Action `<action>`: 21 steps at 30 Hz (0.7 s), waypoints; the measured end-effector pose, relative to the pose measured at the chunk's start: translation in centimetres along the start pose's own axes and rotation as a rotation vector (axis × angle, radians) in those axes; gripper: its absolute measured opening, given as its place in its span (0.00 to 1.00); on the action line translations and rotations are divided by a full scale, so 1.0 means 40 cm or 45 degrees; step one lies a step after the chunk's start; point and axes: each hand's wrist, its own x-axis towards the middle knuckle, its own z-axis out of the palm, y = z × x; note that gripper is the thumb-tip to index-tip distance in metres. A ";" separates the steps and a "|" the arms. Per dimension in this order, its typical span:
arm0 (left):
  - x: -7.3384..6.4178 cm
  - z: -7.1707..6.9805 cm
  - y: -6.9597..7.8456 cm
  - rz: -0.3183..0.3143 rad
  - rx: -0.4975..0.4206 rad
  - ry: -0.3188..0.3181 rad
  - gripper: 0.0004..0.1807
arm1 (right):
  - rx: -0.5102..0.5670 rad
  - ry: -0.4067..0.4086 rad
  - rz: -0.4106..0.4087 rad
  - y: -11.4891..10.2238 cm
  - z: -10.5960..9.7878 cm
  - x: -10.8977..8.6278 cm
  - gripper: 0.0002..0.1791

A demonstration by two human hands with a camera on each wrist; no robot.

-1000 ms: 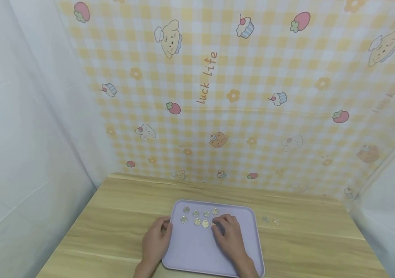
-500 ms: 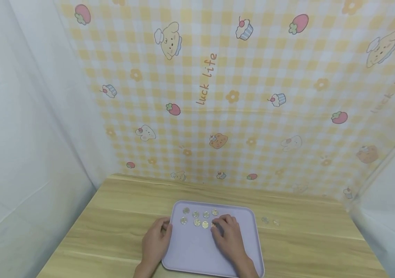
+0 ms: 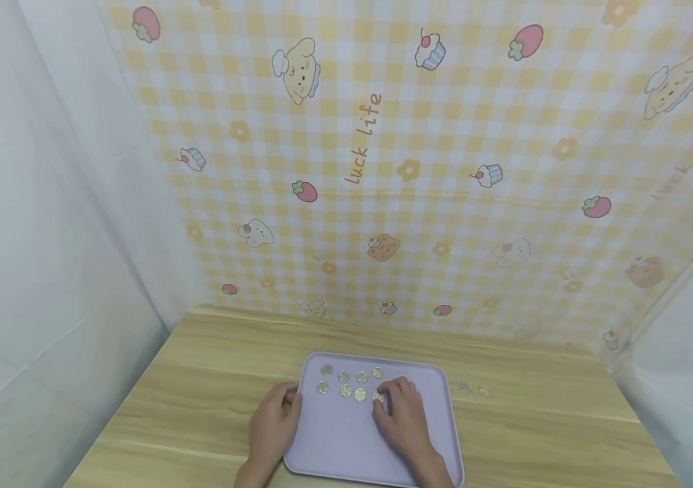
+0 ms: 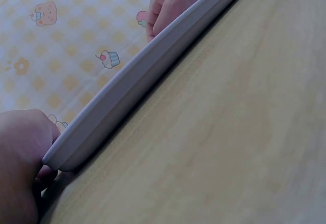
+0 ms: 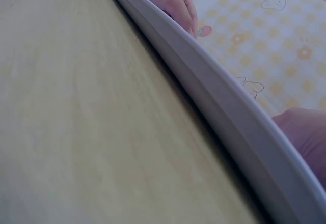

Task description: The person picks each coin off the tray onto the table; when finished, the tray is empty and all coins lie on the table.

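A lilac rectangular tray point(image 3: 340, 440) lies on the table, with two rows of round, shiny coins point(image 3: 345, 391) near its far edge. My left hand point(image 3: 273, 417) grips the tray's left rim, thumb on the rim and fingers curled at its outer side. In the left wrist view, fingertips point(image 4: 47, 175) show under the rim. Over the tray my right hand point(image 3: 404, 413) pinches a coin point(image 3: 379, 397) between thumb and forefinger, at the right end of the nearer row. The tray wall point(image 5: 204, 89) hides the coins in the right wrist view.
Two more coin-like discs lie on the wooden table point(image 3: 541, 427) right of the tray: a duller disc point(image 3: 465, 387) and a clearer disc point(image 3: 484, 391). A yellow checked cloth point(image 3: 456, 224) hangs behind, and white sheets point(image 3: 47, 224) flank the table.
The right thumb and forefinger have shifted slightly right, and the coin between them shows more fully, a little apart from its neighbour. The left hand and the tray have stayed put.
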 end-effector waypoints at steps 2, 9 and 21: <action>0.001 0.000 0.000 -0.002 0.000 -0.005 0.12 | 0.014 -0.017 0.026 0.002 0.002 0.000 0.09; 0.000 -0.003 0.001 -0.024 -0.003 -0.035 0.13 | 0.049 -0.014 0.026 0.013 0.007 0.001 0.11; -0.001 0.001 -0.005 0.024 0.002 0.013 0.11 | 0.081 0.021 -0.081 0.020 0.007 0.000 0.11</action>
